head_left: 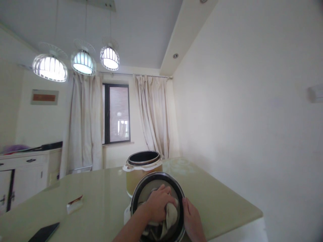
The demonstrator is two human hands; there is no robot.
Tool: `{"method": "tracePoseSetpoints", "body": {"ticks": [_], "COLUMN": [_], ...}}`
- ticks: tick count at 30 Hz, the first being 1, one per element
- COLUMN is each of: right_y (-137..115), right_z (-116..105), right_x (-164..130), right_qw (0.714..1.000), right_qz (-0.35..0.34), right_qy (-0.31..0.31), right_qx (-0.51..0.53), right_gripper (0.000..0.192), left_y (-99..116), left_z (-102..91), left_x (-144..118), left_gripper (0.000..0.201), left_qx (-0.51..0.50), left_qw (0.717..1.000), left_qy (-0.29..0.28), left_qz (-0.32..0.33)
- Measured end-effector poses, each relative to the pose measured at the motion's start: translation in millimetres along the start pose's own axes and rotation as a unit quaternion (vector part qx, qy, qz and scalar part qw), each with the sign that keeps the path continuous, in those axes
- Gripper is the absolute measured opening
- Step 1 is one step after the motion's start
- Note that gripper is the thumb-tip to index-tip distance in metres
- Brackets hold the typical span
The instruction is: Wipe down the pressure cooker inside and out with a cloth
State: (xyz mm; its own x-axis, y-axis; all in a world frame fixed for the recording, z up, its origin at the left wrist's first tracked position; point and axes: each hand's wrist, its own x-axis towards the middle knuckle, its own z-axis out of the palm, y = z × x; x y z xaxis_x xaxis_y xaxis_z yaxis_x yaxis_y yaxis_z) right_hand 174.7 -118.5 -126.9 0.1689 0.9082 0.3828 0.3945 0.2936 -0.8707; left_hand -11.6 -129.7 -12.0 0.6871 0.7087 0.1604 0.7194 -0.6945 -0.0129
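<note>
While the left hand (pixel 159 201) clutches a bunched pale cloth (pixel 171 215) against the inner face of a round, dark-rimmed lid (pixel 151 187), the right hand (pixel 192 216) clasps that lid's right edge; each grip is firmly closed. Lid: tilted, inner side toward the person, near side of the bench (pixel 101 201). Cooker body (pixel 137 176): yellowish, white-collared, uncovered, just beyond the lid. Dark flat device (pixel 44 232): near left. Small white item (pixel 74 205) with brown strip: left, farther off.

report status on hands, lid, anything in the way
Left hand clutching cloth against lid. Right hand gripping it. Lid tilted, inside showing. Open cooker close behind.
</note>
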Motion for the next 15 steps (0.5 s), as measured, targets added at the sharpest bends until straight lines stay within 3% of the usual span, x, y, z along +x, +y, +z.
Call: {"method": "tracePoseSetpoints", "body": {"ticks": [5, 9, 11, 15], "right_y": [0.4, -2.8, -2.9, -0.5], "right_z": [1.1, -0.9, -1.2, -0.4], "right_x": [-0.6, -3.7, -4.5, -4.2], "right_qw": [1.000, 1.000, 1.000, 1.000], "right_qz": [0.008, -0.004, -0.009, -0.008], "right_qy": [0.006, 0.004, 0.012, 0.015], "right_qx": [0.010, 0.009, 0.012, 0.008], "right_gripper": [0.087, 0.083, 0.080, 0.077], "left_y": [-21.4, -21.2, -13.0, 7.5], "left_z": [-0.3, 7.2, 10.8, 12.0], "left_x": [-0.1, 12.4, 19.2, 23.7], "left_gripper": [0.045, 0.062, 0.062, 0.045], "left_qx": [0.013, 0.034, 0.036, 0.006], "left_qw": [0.992, 0.968, 0.969, 0.986], "left_qy": [0.066, 0.134, 0.144, 0.124], "left_qz": [-0.107, -0.209, -0.199, -0.110]}}
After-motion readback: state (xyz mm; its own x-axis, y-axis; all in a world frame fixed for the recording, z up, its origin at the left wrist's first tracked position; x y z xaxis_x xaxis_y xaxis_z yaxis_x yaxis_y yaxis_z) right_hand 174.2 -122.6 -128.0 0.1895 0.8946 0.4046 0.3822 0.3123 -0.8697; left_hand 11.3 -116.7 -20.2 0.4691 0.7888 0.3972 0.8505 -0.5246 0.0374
